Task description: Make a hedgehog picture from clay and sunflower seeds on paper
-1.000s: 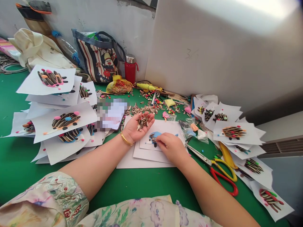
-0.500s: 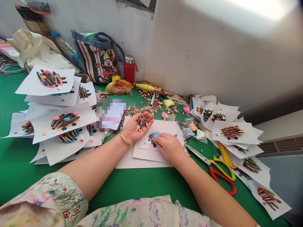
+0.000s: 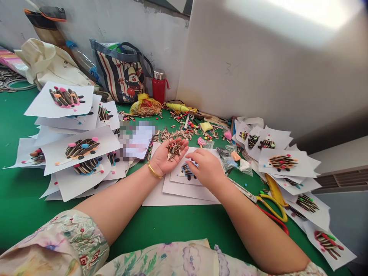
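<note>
My left hand, palm up and slightly cupped, holds a small heap of striped sunflower seeds. My right hand is just to its right, above the white paper, with thumb and forefinger apart and no seed visible between them. Under its fingers, partly hidden, is a blue clay hedgehog with dark seeds on its back. The hedgehog lies on a small white card, which rests on larger white sheets.
Finished seed hedgehog cards are piled at left and right. Scissors lie beside my right forearm. A phone, loose seeds, clay in plastic bags, a red bottle and a striped bag stand beyond.
My right hand has lifted off the hedgehog and its fingers have parted, nearer the seeds. Dark seeds now show on the blue back. My left hand stays cupped around its heap.
</note>
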Available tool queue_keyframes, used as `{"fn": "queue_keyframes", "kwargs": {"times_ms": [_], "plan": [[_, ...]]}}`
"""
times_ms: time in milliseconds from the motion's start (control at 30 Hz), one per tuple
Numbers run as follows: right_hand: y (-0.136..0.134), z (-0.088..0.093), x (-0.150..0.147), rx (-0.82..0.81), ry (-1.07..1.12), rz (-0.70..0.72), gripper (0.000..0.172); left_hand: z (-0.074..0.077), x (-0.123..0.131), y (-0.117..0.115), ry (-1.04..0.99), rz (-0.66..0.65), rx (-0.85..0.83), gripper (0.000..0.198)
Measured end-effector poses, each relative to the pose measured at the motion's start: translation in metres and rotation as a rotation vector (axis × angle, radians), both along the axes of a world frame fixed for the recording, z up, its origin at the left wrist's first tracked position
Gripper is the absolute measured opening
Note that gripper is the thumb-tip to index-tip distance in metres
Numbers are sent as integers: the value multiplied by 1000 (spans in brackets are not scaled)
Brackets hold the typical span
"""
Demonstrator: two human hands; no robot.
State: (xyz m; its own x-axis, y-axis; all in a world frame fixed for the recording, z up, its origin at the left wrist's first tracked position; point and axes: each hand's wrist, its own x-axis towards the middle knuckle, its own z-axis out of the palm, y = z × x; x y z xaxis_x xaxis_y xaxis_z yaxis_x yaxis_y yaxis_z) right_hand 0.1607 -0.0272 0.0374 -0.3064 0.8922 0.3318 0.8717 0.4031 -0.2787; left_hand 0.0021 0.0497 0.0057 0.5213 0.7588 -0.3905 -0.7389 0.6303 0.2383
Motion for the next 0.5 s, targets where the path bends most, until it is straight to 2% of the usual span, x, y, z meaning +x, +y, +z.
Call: {"fn": "queue_keyframes", "kwargs": {"times_ms": [200,333,433,500], "plan": [[33,-9,-15,-39,-13,43,17,-2,1,4,10,-41,33,27],[37,-8,-13,-50,34,47,16,-4,1,5,-14,-51,45,28],[31,-3,-6,-40,176,-13,18,-3,0,2,-50,-53,36,27],[25,-2,1,-72,352,-84,18,-1,-1,1,-68,-34,4,25]]}}
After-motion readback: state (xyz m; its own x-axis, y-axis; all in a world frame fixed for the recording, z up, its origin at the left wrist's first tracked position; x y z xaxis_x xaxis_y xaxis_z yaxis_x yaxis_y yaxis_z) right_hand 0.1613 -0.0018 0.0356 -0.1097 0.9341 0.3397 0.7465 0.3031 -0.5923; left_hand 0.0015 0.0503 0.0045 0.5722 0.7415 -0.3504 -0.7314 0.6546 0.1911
